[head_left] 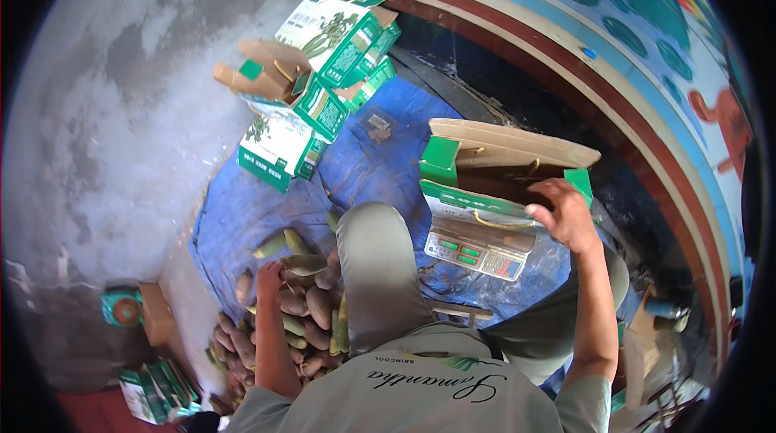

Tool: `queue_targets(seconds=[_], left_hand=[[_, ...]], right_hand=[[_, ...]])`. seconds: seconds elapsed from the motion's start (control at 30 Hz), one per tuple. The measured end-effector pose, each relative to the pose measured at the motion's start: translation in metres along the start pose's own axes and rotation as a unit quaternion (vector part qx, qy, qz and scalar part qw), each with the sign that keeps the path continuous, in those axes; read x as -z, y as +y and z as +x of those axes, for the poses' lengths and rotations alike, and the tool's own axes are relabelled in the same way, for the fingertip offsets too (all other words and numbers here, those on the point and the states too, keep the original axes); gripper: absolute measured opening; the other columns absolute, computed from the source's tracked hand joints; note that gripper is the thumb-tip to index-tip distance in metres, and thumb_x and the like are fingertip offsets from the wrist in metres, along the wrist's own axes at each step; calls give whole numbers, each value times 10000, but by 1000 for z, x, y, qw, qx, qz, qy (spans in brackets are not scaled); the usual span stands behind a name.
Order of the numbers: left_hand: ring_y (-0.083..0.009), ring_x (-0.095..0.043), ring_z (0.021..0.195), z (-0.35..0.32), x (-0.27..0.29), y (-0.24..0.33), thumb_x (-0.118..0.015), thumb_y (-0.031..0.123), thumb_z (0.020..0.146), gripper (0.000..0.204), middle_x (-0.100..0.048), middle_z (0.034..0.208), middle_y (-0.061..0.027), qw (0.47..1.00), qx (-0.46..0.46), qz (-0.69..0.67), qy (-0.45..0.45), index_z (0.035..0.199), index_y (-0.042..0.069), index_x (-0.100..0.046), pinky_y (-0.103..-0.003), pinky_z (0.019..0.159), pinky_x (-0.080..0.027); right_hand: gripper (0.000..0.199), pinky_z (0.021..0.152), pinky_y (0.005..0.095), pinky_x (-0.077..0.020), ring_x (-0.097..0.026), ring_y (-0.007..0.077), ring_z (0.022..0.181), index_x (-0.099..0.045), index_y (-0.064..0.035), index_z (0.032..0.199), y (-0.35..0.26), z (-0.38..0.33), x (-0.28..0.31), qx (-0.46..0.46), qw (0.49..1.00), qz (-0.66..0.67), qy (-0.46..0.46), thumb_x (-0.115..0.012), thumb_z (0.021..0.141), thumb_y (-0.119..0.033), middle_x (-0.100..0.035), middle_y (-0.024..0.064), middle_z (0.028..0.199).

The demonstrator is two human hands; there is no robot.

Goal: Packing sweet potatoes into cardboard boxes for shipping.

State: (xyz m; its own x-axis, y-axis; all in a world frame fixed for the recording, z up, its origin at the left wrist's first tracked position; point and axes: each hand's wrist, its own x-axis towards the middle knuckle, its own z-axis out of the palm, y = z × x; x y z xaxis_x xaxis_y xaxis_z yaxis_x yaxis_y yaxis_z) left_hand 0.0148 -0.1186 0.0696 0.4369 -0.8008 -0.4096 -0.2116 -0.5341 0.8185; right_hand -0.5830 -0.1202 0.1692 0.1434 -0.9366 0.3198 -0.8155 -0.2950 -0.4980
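Note:
Among a heap of vegetables, my left hand is closed at the end of a long greenish-brown vegetable; its fingers are small and partly hidden in this view. Brownish-red tubers lie around it. At the right end of an open white-and-green cardboard box, my right hand has its thumb and fingers apart, the fingers reaching over the opening. Beneath the box stands a digital scale with green-lit displays. How full the box is cannot be seen.
A blue tarp covers the floor between my knees and the wall. More white-and-green boxes stand at the far left, one with flaps up. A painted wall curves along the right. Flat boxes lie at lower left.

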Motion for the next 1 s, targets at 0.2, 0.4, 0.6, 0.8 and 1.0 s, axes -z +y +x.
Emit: queue_targets(seconds=[0.2,0.4,0.6,0.8,1.0], left_hand=[[-74,-373,486,-50,12,103,-515,89,849,189,-481,583,3,986,-163,-38,-22,668,59,-562,-230,489,-301],[-68,-334,489,-104,-18,215,-503,108,910,232,-460,596,8,943,-299,-134,-56,679,81,-506,-266,709,-426],[-64,-306,483,-135,-82,280,-512,126,918,242,-402,585,24,906,-367,-131,-166,683,96,-461,-340,820,-482],[-62,-403,562,-148,-189,293,-540,126,908,178,-437,647,29,888,-292,-175,-310,736,87,-514,-356,816,-497],[-87,-505,647,-150,-264,272,-553,133,915,161,-546,720,-14,871,-247,-138,-402,786,39,-571,-243,748,-457]], right_hand=[[161,700,384,-516,-651,290,790,-646,-97,881,19,-28,-16,-32,986,-139,-83,-673,757,-196,-671,92,835],[139,693,357,-529,-674,230,829,-667,-134,905,10,-25,-23,-10,972,-185,-147,-569,806,-128,-690,57,821],[163,707,352,-534,-673,228,839,-681,-139,921,7,-28,-21,-13,969,-187,-160,-570,802,-125,-694,58,847],[171,730,359,-533,-668,231,861,-684,-150,941,3,-30,-20,-26,972,-144,-184,-566,818,-140,-694,62,883],[164,722,355,-530,-664,235,850,-680,-145,941,15,-26,-20,-43,975,-167,-136,-577,815,-129,-690,60,863]])
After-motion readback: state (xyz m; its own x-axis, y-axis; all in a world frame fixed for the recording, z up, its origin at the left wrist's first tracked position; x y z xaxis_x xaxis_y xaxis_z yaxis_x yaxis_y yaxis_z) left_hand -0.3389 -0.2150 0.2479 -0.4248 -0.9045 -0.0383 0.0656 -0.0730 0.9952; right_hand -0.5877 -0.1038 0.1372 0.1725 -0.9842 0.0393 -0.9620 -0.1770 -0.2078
